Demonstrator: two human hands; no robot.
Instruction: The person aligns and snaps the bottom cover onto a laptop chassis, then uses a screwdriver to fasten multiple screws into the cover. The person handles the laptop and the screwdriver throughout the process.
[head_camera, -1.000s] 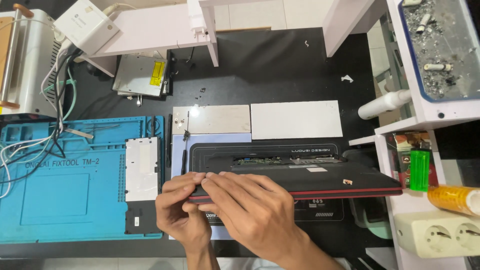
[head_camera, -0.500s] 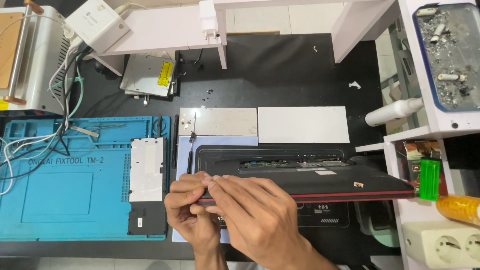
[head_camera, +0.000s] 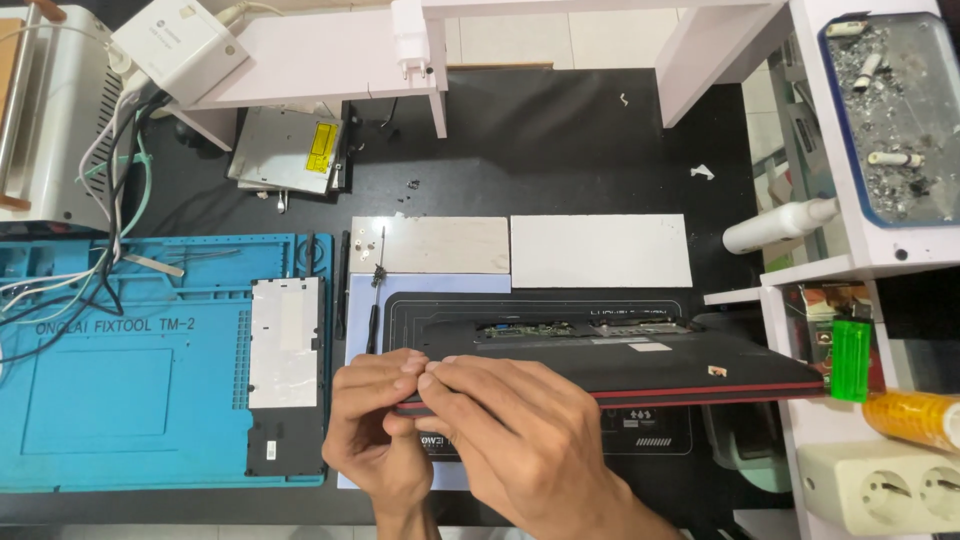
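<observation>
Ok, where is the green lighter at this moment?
In the head view the green lighter stands upright at the right, on the white shelf unit, touching the right corner of the black laptop and just above the yellow tape roll.

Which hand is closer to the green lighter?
The right hand. It grips the black laptop partway toward the green lighter; the left hand sits farther away, at the laptop's left corner.

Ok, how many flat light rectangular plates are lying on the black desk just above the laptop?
2: a mottled grey plate left, and a plain white plate to its right. Their edges look almost touching. Nothing else alike shows there.
</observation>
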